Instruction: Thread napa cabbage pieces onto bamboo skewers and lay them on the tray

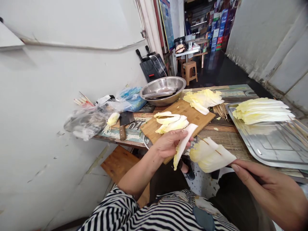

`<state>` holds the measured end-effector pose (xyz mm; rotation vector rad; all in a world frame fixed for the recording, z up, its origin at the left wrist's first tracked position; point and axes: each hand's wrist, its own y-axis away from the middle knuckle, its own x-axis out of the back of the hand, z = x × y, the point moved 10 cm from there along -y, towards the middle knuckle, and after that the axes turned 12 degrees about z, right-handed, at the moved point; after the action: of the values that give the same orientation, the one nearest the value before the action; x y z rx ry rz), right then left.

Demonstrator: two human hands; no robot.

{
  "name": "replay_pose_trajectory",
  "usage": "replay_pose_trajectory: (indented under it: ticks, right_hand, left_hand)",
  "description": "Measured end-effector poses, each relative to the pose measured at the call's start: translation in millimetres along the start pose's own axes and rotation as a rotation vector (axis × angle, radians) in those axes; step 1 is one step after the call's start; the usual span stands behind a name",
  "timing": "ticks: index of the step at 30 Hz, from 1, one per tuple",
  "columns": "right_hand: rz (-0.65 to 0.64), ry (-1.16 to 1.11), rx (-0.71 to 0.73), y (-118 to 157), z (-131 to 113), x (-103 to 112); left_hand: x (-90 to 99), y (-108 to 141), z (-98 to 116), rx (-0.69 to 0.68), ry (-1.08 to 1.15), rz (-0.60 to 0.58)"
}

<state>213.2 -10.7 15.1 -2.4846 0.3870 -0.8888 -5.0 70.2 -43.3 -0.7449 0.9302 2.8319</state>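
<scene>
My left hand (169, 143) grips a single cabbage leaf (184, 144) between thumb and fingers, above the near edge of the wooden cutting board (204, 120). Lower right, my right hand (262, 183) pinches the end of skewered cabbage leaves (211, 155); a thin wooden skewer runs through them, its tip pointing toward the left hand's leaf. The two leaf pieces are apart. Loose cabbage leaves (172, 122) lie on the board, and a larger pile of leaves (204, 98) rests at its far right corner.
A metal tray (267, 149) at right holds stacked cabbage leaves (263, 110) and skewers. Bare skewers (220, 110) lie beside the board. Behind it stands a steel bowl (163, 100). Leftward are a cleaver (124, 123), a small cabbage heart (113, 119) and plastic bags (86, 120).
</scene>
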Motion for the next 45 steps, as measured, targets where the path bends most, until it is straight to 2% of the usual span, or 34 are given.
replay_pose_trajectory:
  ticks: [4,11,17,45]
  right_hand:
    - [-0.024,-0.029,-0.038,0.8,3.1,-4.5]
    - [0.012,-0.006,-0.036,2.0,4.8,0.5]
    - [0.031,-0.024,-0.052,0.7,5.2,1.5]
    - [0.049,-0.034,-0.077,-0.2,6.7,6.6]
  left_hand:
    - [-2.5,0.7,1.8,-0.029,-0.017,-0.026]
    - [-2.2,-1.6,8.8,-0.109,-0.043,-0.027]
    - [-8.2,0.5,8.6,-0.123,-0.075,-0.052]
    - [-8.4,1.1,10.3,-0.151,-0.109,-0.026]
